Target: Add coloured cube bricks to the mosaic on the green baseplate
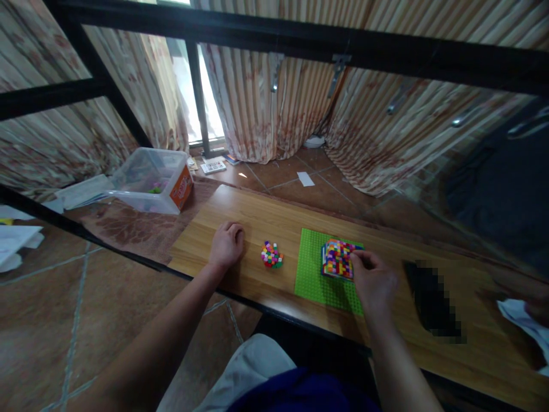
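A block of small multicoloured toy bricks point(338, 258) stands on a green studded baseplate point(309, 269). At its right upper edge is my right hand point(374, 277), thumb and forefinger pinched together against the bricks. Whatever lies between those fingertips is too small or hidden to make out. My left hand point(227, 245) rests on the wooden table point(253, 214) with its fingers curled in, and nothing shows in it. Just right of that hand lies a loose pile of small coloured bricks point(271, 255).
A dark pixelated patch point(435, 300) covers something on the table's right side. Near the far right edge are white papers point(523, 326). A clear plastic bin point(150, 180) sits on the floor at left. Black metal bars point(300, 37) cross in front of curtains.
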The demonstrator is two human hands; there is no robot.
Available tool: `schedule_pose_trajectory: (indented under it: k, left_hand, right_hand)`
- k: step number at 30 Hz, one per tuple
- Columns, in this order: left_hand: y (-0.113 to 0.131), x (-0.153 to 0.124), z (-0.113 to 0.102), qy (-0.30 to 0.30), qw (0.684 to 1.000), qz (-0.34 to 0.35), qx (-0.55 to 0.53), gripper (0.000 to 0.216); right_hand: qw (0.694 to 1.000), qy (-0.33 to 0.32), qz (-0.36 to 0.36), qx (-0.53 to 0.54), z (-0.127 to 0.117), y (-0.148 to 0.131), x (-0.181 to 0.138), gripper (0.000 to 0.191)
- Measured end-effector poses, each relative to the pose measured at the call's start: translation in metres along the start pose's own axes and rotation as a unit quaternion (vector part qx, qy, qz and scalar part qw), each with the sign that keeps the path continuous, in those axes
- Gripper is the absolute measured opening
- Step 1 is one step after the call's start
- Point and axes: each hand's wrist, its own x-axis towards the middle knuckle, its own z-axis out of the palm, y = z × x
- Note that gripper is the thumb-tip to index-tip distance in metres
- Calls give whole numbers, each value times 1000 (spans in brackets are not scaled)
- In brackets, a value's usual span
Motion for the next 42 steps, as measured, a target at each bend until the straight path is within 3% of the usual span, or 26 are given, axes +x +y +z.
schedule_pose_trajectory:
  k: [4,7,10,13,18,36,42]
  left_hand:
    - [2,0,-1,-4,1000,-2,-4,18]
    - [3,0,-1,-4,1000,-7,-7,19]
    - [4,-1,-1,-5,1000,-10,-5,19]
    - [3,-1,-1,-5,1000,-8,-6,18]
    - [4,-1,-1,-9,1000,-10,-13,18]
    - [4,-1,-2,-3,1000,-6,-2,17]
    - [1,-1,-1,-3,1000,2,-6,17]
  right_hand:
    - [999,28,-33,0,2,-4,-10,35]
    - [992,27,-123,4,9,-20,-30,31]
    - [974,-71,-212,35,23,-39,-54,25]
    - [953,-166,-250,50,43,-52,-72,24]
    - [933,-227,-279,25,68,-56,-78,25]
    - [939,-249,-235,32,67,-44,-73,16]
    - [951,-229,-193,82,51,-51,-73,20]
